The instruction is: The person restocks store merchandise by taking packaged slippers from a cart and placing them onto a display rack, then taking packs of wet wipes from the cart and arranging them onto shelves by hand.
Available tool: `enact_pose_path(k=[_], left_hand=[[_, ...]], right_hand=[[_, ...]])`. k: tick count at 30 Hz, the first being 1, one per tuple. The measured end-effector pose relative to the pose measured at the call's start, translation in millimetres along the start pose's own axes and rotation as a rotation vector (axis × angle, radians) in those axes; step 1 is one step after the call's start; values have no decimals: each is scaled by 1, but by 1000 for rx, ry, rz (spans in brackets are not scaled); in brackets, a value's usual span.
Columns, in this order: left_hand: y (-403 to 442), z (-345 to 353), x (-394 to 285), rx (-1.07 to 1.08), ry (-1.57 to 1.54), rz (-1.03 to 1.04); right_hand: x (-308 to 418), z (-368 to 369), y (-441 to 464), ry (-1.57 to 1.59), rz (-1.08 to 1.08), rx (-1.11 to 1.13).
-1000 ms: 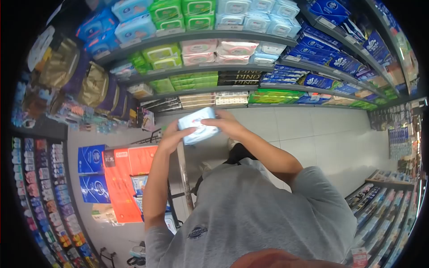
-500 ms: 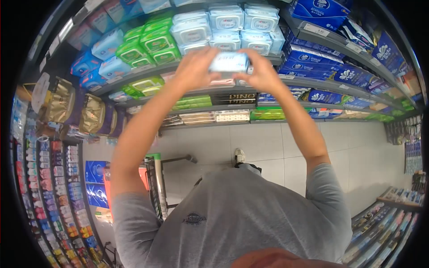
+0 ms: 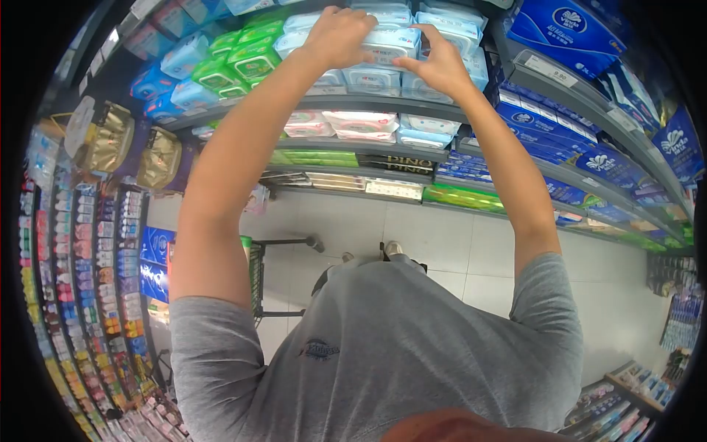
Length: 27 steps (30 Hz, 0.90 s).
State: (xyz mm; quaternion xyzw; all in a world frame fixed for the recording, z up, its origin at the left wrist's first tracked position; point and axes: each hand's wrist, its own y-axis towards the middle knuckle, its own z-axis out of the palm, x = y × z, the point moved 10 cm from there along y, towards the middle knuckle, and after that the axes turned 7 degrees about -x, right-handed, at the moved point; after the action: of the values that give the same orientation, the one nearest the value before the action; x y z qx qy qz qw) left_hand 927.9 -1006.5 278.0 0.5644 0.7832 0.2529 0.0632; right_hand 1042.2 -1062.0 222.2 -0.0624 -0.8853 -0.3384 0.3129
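Note:
A light-blue pack of wet wipes point(image 3: 395, 46) is between my two hands, at the front of the upper shelf on top of similar packs. My left hand point(image 3: 341, 37) grips its left end, fingers bent over the top. My right hand point(image 3: 443, 62) holds the right end, with the thumb along the front lower edge and the forefinger at the upper corner. Beneath it lies another pale blue wipes pack point(image 3: 370, 79). Whether the held pack bears fully on the stack cannot be told.
Green wipes packs point(image 3: 254, 55) are stacked left of my left hand. Blue tissue boxes point(image 3: 563, 33) fill the shelves on the right. Pink-and-white packs point(image 3: 361, 124) lie one shelf down. A shopping cart point(image 3: 258, 276) stands by my left side on the tiled floor point(image 3: 442, 243).
Both hands have moved up and forward with the wipes pack, from in front of the shelf to the top of the stack. The shelf now appears closer.

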Motion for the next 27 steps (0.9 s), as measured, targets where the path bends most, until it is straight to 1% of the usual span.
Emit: enact_pose_path(k=[3,7,9,10,12,13,15,19,21,25,27], left_hand=[[-1,4,4,38,16,23],[0,10,9,33,17,2],[-4,10,15,29,31,-28],[-7,9,18,27,36,-35],[-11,2,11,-39,13,34],[-13,1,10,-41,12,35],[-18,-12,7,-163,-15,49],[-24,-13,9,-188,-34,65],[-27,-12,7,-240,-66,104],[-27,-11,7,-241,-90,92],[-27,-10,11,-213,-132,-1]], right_hand=[[-1,9,5,26,-7,21],[-5,13,4,40,-19,10],[2,8,0,23,-117,-118],[1,11,0,27,-124,-115],[-3,10,-3,63,-104,-132],[-4,11,-3,61,-104,-132],[-5,14,-3,66,-112,-107],[-2,12,-4,21,-99,-111],[-2,13,-4,7,-103,-106],[-2,13,-3,0,-107,-98],[1,12,-4,-1,-108,-96]])
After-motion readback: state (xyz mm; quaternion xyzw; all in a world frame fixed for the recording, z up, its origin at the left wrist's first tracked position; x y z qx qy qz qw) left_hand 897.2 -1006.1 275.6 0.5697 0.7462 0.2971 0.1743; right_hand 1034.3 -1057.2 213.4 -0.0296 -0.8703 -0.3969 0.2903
